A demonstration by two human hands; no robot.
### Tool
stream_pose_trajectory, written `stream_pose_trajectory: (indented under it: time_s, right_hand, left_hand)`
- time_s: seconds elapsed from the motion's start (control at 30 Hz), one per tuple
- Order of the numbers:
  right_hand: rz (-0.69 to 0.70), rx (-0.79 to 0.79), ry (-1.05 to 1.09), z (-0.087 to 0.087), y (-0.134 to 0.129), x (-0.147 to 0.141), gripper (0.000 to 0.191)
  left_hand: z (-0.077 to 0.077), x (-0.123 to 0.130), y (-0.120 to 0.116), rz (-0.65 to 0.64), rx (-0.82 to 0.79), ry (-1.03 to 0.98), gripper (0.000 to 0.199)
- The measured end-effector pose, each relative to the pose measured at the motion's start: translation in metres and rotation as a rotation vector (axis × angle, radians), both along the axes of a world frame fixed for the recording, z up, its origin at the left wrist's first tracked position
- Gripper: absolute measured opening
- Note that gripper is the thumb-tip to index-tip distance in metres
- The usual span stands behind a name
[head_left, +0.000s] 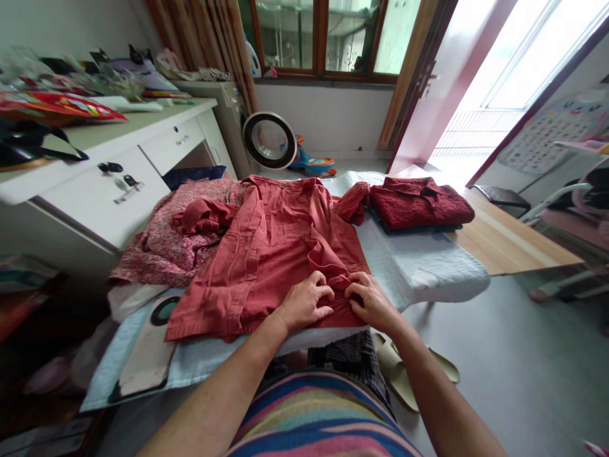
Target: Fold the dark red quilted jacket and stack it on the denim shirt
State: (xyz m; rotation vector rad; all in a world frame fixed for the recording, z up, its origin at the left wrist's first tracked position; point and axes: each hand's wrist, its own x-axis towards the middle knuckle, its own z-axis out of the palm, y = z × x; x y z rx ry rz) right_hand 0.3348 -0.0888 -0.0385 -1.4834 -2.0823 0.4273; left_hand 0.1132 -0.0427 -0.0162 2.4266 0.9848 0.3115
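Note:
A coral-red button shirt lies spread open on a pale blue padded cover, its collar end away from me and its sleeves bunched out to both sides. My left hand is closed with curled fingers on the cloth of its right front panel, near the hem. Close beside it, my right hand also pinches the fabric there. Between the hands the cloth is wrinkled and partly folded over. A pink floral garment lies crumpled under the left sleeve. Dark red folded clothes are stacked at the right.
The padded cover extends past the shirt. A phone-shaped beige object lies at the near left corner. A white desk with cluttered top stands left. A round black-rimmed fan stands behind. Green slippers are on the floor.

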Motion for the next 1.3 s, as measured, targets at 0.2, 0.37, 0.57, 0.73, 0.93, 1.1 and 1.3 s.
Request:
stream_pose_trajectory:
  time_s: [0.2, 0.37, 0.57, 0.73, 0.93, 1.1, 1.3]
  right_hand:
    - [0.014, -0.025, 0.140, 0.001, 0.002, 0.004, 0.014]
    - [0.013, -0.046, 0.206, 0.007, 0.000, 0.003, 0.014]
    - [0.090, -0.092, 0.212, 0.012, -0.004, 0.010, 0.010]
    - [0.119, -0.105, 0.181, 0.014, -0.004, 0.010, 0.009]
    - [0.109, -0.060, 0.108, 0.013, -0.004, 0.005, 0.010]
    - [0.119, -0.043, 0.089, 0.015, -0.004, 0.005, 0.009]
    - [0.112, -0.041, 0.047, 0.016, -0.005, 0.002, 0.014]
  left_hand:
    - [0.000, 0.002, 0.000, 0.040, -0.024, 0.008, 0.025]
    - [0.001, 0.003, 0.001, 0.058, -0.028, 0.017, 0.027]
    - [0.003, -0.001, 0.000, 0.050, -0.071, -0.004, 0.016]
    - [0.001, -0.009, 0.001, 0.021, -0.164, -0.135, 0.022]
    - [-0.003, -0.010, 0.000, 0.024, -0.195, -0.220, 0.019]
    - [-0.009, -0.001, -0.006, 0.074, -0.111, -0.149, 0.015]
    - [-0.009, -0.002, -0.007, 0.074, -0.204, -0.294, 0.010]
